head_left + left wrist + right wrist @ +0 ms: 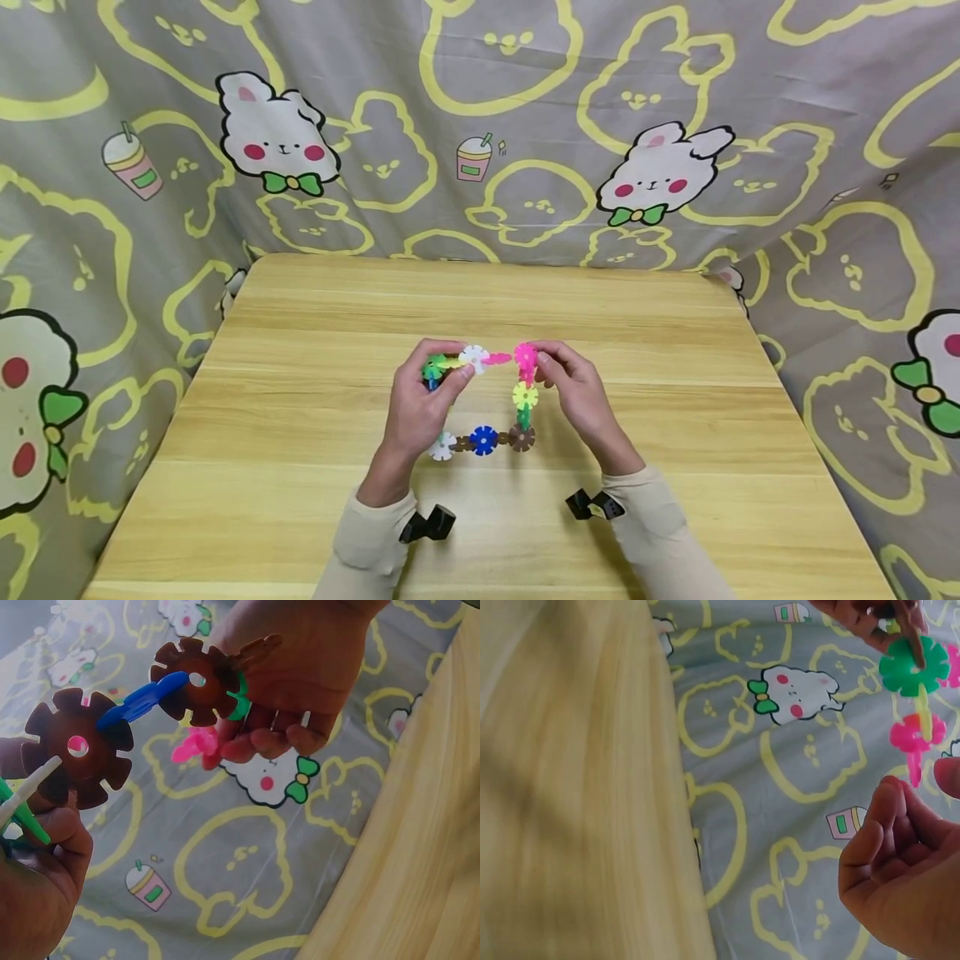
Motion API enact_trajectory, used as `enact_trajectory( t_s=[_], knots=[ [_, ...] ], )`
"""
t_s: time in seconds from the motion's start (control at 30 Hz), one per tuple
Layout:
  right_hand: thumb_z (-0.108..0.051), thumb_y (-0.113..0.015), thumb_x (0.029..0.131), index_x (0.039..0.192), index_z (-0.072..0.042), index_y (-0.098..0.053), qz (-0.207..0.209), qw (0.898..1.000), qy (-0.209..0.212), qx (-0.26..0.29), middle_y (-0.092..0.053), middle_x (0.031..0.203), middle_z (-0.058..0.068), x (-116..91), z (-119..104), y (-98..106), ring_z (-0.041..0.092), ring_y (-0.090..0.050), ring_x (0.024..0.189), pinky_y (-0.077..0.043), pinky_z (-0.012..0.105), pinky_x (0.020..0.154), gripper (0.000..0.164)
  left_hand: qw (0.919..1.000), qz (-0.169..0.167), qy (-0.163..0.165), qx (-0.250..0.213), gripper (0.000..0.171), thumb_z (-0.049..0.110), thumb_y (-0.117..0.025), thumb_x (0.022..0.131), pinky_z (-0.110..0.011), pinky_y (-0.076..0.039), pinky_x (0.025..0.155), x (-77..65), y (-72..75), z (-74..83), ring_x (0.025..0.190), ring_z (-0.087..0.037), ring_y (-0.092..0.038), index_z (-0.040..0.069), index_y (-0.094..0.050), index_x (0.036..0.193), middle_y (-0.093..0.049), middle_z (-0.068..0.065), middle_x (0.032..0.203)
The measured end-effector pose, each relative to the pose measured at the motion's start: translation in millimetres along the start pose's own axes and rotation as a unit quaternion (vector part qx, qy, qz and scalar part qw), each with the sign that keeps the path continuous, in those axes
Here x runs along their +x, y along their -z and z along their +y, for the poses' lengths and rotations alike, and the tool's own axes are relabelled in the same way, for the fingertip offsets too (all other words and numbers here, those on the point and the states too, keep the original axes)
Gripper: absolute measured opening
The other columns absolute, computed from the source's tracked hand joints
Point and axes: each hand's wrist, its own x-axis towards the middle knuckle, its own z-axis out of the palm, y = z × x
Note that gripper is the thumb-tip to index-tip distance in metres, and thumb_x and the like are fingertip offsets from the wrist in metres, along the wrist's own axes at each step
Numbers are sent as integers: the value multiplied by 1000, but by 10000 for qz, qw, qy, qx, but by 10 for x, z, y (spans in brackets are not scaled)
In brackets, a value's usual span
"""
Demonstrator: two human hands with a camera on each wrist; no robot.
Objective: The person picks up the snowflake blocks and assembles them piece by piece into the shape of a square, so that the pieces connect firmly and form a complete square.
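Note:
Both hands hold up a roughly square loop of slotted snowflake discs joined edge to edge. The left hand (pixel 420 404) pinches a white snowflake disc (pixel 472 359) between thumb and fingers at the loop's far side. Opposite, the right hand (pixel 588 404) pinches a pink snowflake disc (pixel 526 356) at the far right corner. Another pink disc (pixel 498 358), seen edge-on, sticks out from the white one toward that corner. Yellow (pixel 525 396), brown (pixel 522 437) and blue discs (pixel 483 440) run down the right side and along the near side. The left hand partly hides the loop's left side.
A wooden table (pixel 300 517) lies beneath the hands. Grey cartoon-print curtains (pixel 375 217) hang behind it and at both sides. Black camera mounts sit on the left wrist (pixel 427 524) and right wrist (pixel 595 504).

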Motion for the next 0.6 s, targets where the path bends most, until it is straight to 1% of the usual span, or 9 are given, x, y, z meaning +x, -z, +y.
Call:
enact_trajectory(
  t_s=[0.07,0.17,0.4,0.6],
  knots=[
    [-26,-48,102,120,-5,-61,-76,9998,-91,177,-60,88,2,-13,-8,-18,19,-56,83,-50,28,77,31,10000,-19,14,19,22,1,-62,92,-23,-38,46,-1,-5,-10,52,-6,-39,1,-60,113,-46,-2,66],
    [-24,-49,102,118,-3,-61,-85,9993,-52,356,-59,84,1,-35,-32,-38,14,-55,79,-51,28,75,29,10000,-41,36,54,21,2,-62,91,-23,-38,46,-2,-12,-23,52,-6,-39,2,-61,113,-47,-3,66],
    [-18,-51,101,111,-1,-63,120,9975,402,570,-63,81,0,-86,-99,-48,12,-58,75,-53,26,71,22,9998,-27,77,188,21,4,-65,90,-21,-44,52,2,-22,-31,59,-7,-47,3,-63,111,-59,-12,82],
    [-16,-52,100,109,0,-63,211,9961,614,591,-63,80,-1,-119,-150,-48,12,-58,74,-53,25,71,21,9996,-20,121,235,21,5,-66,90,-21,-46,55,4,-21,-41,63,-7,-50,4,-63,111,-63,-14,90]
  ],
)
